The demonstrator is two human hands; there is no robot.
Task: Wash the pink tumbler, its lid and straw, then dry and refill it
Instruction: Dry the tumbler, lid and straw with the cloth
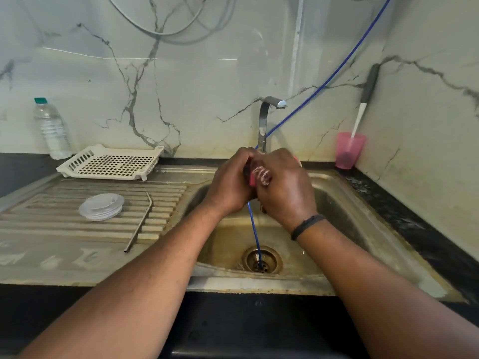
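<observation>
Over the sink basin (334,203), my left hand (228,187) and my right hand (285,187) are clasped together around the pink tumbler (251,180). Only slivers of pink show between and behind the fingers. A dark red soapy scrubber (261,175) is pressed against it under my right fingers. The clear lid (101,206) lies flat on the ribbed drainboard to the left. The bent metal straw (140,221) lies just right of the lid.
The tap (267,117) stands behind my hands, no water visible from it. A blue tube (255,234) runs down into the drain (261,260). A white drying tray (111,163) and a water bottle (51,128) sit at back left. A pink cup holding a knife (348,151) is in the right corner.
</observation>
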